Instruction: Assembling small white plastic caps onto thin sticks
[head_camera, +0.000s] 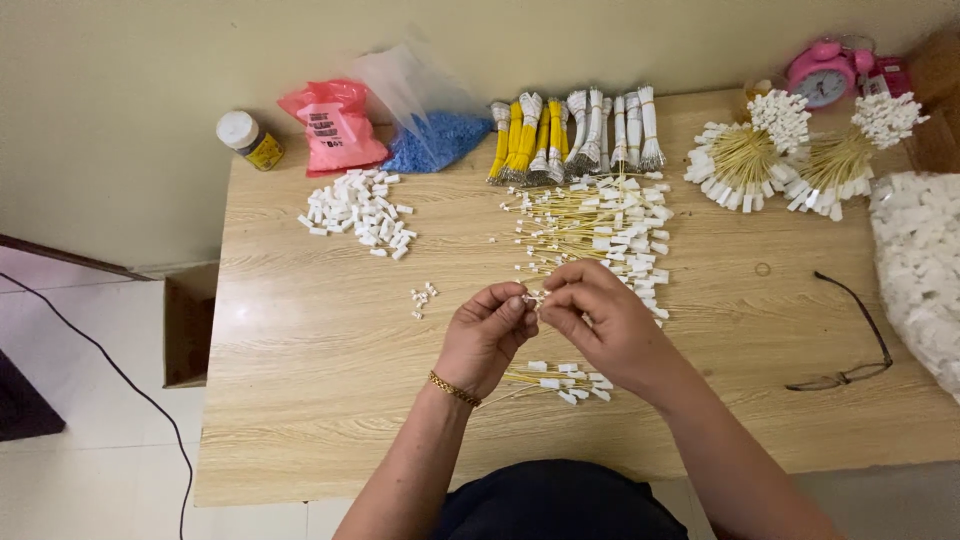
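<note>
- Left hand (487, 335), gold bracelet (455, 389) at the wrist, is curling nearly closed, thumb and fingertips pinching a small white connector piece (536, 298); right hand (600, 325) is meeting it fingertip to fingertip, also pinched tight on the same tiny piece. Exact grip on the piece is too small to make out.
- Under both hands, toward the body: a short bunch of yellow wires with white ends (555, 380) is lying flat.
- Just beyond the fingertips: a loose spread of yellow wires with white tips (590, 225) is fanning across the table.
- Left of the left hand, near: a few stray white bits (422, 298); farther out, a heap of white plastic housings (360, 212).
- Far beyond the hands, along the wall: a pink printed bag (335, 125), a clear bag of blue pellets (435, 135), a small white-capped bottle with a yellow label (250, 140), then banded bundles of yellow and white wire (575, 135).
- Beyond and right of the right hand: two upright sheaves of finished wires (790, 155), a pink alarm clock (825, 72) behind them.
- Right of the right hand: folded spectacles (850, 340); a clear sack of white parts (920, 270) at the edge.
- Surface is a pale wood-grain table (300, 400); cream wall behind, white tiled floor with a black cable (120, 375) running at left.
</note>
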